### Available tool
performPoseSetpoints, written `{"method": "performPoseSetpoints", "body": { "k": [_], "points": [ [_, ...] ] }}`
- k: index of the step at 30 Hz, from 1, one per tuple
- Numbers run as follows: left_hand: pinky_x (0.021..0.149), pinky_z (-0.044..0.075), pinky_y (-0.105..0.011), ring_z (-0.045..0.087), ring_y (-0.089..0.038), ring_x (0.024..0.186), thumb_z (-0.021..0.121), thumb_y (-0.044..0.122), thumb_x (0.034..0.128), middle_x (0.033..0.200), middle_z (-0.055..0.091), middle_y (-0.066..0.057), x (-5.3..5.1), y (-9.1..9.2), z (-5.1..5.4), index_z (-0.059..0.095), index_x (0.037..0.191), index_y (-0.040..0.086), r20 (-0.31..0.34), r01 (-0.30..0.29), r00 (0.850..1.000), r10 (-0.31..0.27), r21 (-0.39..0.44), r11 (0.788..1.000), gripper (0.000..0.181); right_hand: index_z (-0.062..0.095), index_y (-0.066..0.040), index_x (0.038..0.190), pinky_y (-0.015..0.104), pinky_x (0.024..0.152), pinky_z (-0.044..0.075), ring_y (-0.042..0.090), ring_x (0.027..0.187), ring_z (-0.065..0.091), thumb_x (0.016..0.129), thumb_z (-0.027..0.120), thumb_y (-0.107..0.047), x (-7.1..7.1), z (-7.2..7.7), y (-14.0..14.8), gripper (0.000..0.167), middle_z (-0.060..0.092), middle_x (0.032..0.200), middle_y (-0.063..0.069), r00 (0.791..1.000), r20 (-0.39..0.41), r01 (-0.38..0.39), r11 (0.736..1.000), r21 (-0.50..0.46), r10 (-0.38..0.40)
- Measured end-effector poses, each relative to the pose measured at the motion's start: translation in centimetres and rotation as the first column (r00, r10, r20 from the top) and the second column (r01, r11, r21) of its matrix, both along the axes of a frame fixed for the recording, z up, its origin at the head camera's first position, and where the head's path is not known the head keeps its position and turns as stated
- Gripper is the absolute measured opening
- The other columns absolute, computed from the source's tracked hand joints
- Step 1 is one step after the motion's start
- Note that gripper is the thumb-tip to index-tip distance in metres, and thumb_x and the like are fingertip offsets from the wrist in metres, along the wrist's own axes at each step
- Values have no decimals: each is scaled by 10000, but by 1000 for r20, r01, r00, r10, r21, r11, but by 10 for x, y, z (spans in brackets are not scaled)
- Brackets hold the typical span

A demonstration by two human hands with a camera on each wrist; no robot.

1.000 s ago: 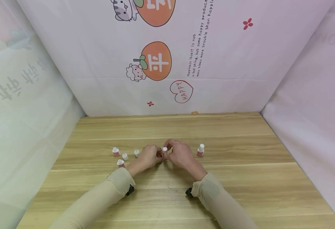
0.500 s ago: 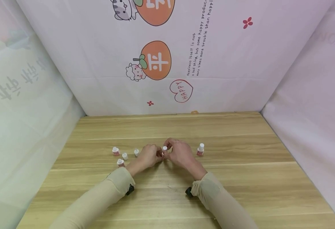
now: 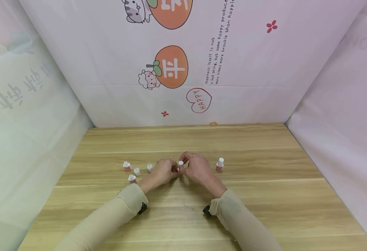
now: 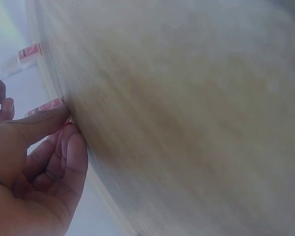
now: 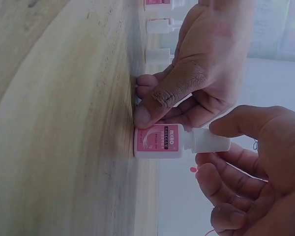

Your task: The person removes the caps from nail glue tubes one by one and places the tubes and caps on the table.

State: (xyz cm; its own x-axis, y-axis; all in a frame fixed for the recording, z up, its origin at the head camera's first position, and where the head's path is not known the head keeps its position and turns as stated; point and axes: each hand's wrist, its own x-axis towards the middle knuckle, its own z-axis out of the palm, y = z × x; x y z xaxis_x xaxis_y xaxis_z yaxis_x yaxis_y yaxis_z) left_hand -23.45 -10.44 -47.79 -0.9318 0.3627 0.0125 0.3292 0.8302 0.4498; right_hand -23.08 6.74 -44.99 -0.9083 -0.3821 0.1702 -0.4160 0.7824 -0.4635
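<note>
A small nail glue bottle (image 5: 159, 142) with a pink label stands upright on the table between both hands. My left hand (image 3: 162, 170) grips its lower part with thumb and fingers, low against the wood. Around the white cap (image 5: 211, 141) the thumb and fingers of my right hand (image 3: 199, 168) pinch from the side. A bit of the bottle's neck shows below that cap in the right wrist view. In the left wrist view, the left thumb and fingers partly hide the bottle (image 4: 48, 105).
Left of the hands stand two uncapped glue bottles, one farther back (image 3: 127, 166) and one nearer (image 3: 132, 179). Two loose white caps, a left cap (image 3: 137, 172) and a right cap (image 3: 150, 168), sit beside them. A capped bottle (image 3: 220, 165) stands to the right on the wooden table (image 3: 183, 223).
</note>
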Motion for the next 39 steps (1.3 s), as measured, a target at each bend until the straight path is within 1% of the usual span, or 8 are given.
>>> {"method": "performPoseSetpoints", "body": {
  "k": [4, 7, 12, 19, 24, 27, 34, 39],
  "points": [
    [639, 473, -263, 545, -74, 660, 795, 226, 858, 721, 670, 56, 0, 0, 0, 716, 814, 165, 2, -4, 1000, 4, 0, 1000, 109, 656, -208, 1025, 294, 671, 480, 92, 725, 582, 852, 764, -274, 0, 0, 0, 214, 714, 956, -44, 1000, -17, -7, 1000, 12, 8],
    [641, 475, -269, 547, -76, 659, 799, 220, 853, 713, 669, 61, -1, 0, 0, 712, 798, 174, 9, -7, 1000, 7, 7, 1000, 113, 656, -209, 1017, 311, 693, 493, 115, 755, 597, 852, 775, -306, 0, -1, 0, 226, 711, 943, -38, 1000, -9, -1, 1000, 17, 1],
    [654, 482, -267, 555, -72, 665, 800, 227, 852, 724, 682, 62, -1, 0, -1, 718, 804, 174, 6, -5, 1000, 5, 8, 1000, 109, 653, -204, 982, 329, 708, 501, 142, 791, 617, 855, 776, -285, 0, 0, 0, 194, 707, 922, -31, 1000, -3, 5, 1000, 14, -5],
    [658, 476, -270, 549, -76, 673, 796, 219, 855, 725, 672, 65, -1, 0, 0, 711, 801, 175, 5, -9, 1000, 9, 5, 1000, 110, 655, -215, 1006, 325, 706, 503, 145, 805, 624, 846, 766, -265, 0, 0, -1, 201, 710, 955, -47, 1000, -22, -5, 1000, 23, 6],
    [679, 483, -280, 550, -77, 687, 800, 207, 850, 735, 680, 60, 0, 0, 1, 726, 817, 166, 16, -12, 1000, 12, 11, 1000, 91, 652, -231, 999, 326, 717, 505, 133, 811, 621, 854, 772, -328, 0, 0, -1, 212, 698, 941, -55, 1000, 8, 16, 999, 33, -17],
    [684, 492, -286, 564, -81, 695, 801, 214, 849, 741, 688, 57, 1, 0, 2, 728, 818, 168, 10, -13, 1000, 13, 2, 1000, 92, 649, -233, 977, 331, 725, 503, 136, 816, 621, 855, 775, -322, 0, 0, -1, 197, 689, 920, -61, 999, 25, 27, 999, 29, -28],
    [692, 492, -299, 568, -90, 701, 800, 228, 850, 738, 688, 60, 1, 1, 3, 715, 801, 180, 2, -18, 1000, 18, 0, 1000, 109, 653, -216, 1006, 353, 735, 517, 170, 854, 648, 851, 759, -270, 1, 0, -1, 195, 705, 963, -43, 1000, -13, -1, 999, 35, 2],
    [676, 481, -282, 553, -82, 681, 800, 209, 849, 726, 679, 58, 1, 0, 2, 723, 814, 165, 0, -10, 1000, 10, 9, 1000, 96, 655, -218, 1030, 330, 714, 509, 146, 814, 625, 866, 763, -331, 1, 0, -1, 227, 709, 971, -29, 1000, 6, 2, 999, 36, -3]
  ]
}}
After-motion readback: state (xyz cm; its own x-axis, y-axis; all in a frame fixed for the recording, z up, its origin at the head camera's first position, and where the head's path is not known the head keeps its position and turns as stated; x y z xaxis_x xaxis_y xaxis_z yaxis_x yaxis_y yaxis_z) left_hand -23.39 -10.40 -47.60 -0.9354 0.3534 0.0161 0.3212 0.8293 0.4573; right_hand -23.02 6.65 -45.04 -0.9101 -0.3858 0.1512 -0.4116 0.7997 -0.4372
